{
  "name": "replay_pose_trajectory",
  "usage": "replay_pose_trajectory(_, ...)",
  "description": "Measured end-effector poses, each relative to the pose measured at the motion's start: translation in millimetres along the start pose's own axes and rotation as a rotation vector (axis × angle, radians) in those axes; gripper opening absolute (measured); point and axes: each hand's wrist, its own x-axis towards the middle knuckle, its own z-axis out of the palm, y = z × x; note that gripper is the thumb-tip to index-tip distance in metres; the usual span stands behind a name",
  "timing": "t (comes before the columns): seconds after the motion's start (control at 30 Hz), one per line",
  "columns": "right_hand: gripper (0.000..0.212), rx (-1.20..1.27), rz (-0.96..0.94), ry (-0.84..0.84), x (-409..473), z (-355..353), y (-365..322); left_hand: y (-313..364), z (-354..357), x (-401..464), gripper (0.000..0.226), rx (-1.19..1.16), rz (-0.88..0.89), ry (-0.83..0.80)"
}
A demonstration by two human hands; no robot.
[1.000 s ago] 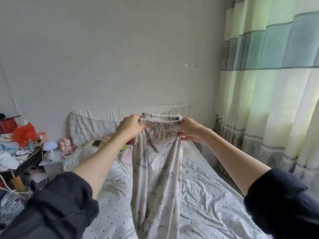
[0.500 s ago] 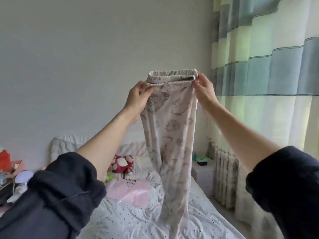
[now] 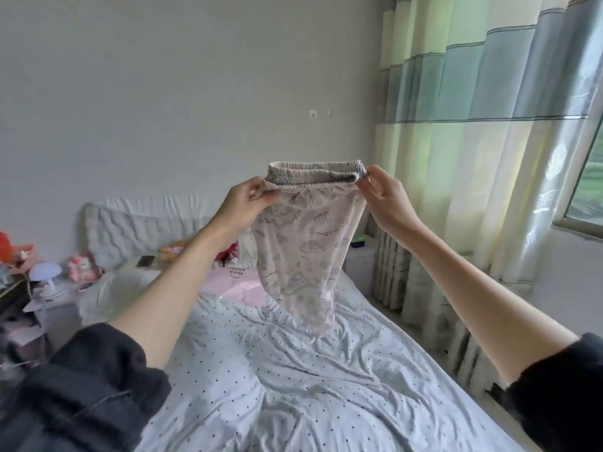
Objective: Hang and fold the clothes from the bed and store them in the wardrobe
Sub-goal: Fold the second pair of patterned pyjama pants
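From the head camera, a pair of pale printed trousers [image 3: 305, 249] was held up in the air over a bed [image 3: 326, 386], well above its dotted sheet. The elastic waistband [image 3: 315, 172] was stretched level between two hands. The left hand [image 3: 243, 203] was curled round the waistband's left end, with the cloth pinched between thumb and fingers. The right hand [image 3: 383, 194] pinched the right end between thumb and forefinger, while its other fingers were spread loosely. The cloth was seen hanging down and narrowing to a point that ended just above the sheet; contact could not be judged. Both forearms were bare, with dark sleeves [image 3: 81, 386] pushed back near the elbows.

Behind the trousers, a pink bag [image 3: 241, 282] with dark lettering was laid on the bed, partly hidden by the hanging cloth. A quilted white headboard [image 3: 137, 226] was set against the plain wall. Near it, a red and white soft toy [image 3: 230, 252] was largely covered by the left forearm. To the left, a cluttered side table [image 3: 19, 288] was seen, with a small white mushroom-shaped lamp [image 3: 45, 272] and a pink toy [image 3: 81, 265] just beside it. To the right, striped curtains [image 3: 489, 125] in cream, green and blue were hung down to the floor beside the bed, and a window edge [image 3: 587, 190] was shown at the far right. A small white nightstand [image 3: 359, 259] was placed between the bed and the curtains, its top partly blocked by the trousers.
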Motion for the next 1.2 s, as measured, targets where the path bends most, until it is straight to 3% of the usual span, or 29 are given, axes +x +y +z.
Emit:
replay_pose_trajectory(0.13,0.022,-0.014,0.091,-0.083,-93.2,-7.1,-1.5,-4.8,6.0,-95.1,0.009,-0.021,-0.122,-0.123)
replay_pose_trajectory(0.23,0.014,0.079,0.202,-0.147,-167.1,-15.3,-4.4,-4.2,4.4,-164.5,0.016,0.059,-0.186,-0.328)
replay_pose_trajectory(0.43,0.018,0.170,0.459,-0.569,-310.1,-26.2,-0.8,-10.0,2.8,-300.6,0.023,0.194,-0.345,-0.650)
replay_pose_trajectory(0.57,0.011,0.210,0.598,-0.864,-381.4,-32.4,1.8,-28.5,13.9,-380.0,0.022,0.159,-0.520,-0.853)
replay_pose_trajectory(0.73,0.017,0.239,0.751,-1.056,-449.3,-33.2,8.5,-46.5,38.4,-448.4,0.022,0.222,-0.641,-1.023)
replay_pose_trajectory(0.8,0.018,0.267,0.822,-1.091,-467.4,-32.2,12.9,-53.2,46.7,-467.9,0.011,0.247,-0.680,-1.063)
replay_pose_trajectory(1.0,0.024,0.199,0.973,-1.213,-505.9,-24.5,31.2,-72.0,66.2,-511.0,0.009,0.248,-0.775,-1.165)
replay_pose_trajectory(1.17,0.023,0.217,0.992,-1.166,-515.2,-11.4,55.6,-100.8,78.0,-520.8,0.004,0.139,-0.869,-0.975)
replay_pose_trajectory(1.2,0.020,0.211,0.984,-1.141,-515.6,-7.3,64.1,-109.5,81.2,-520.3,0.013,0.142,-0.866,-0.928)
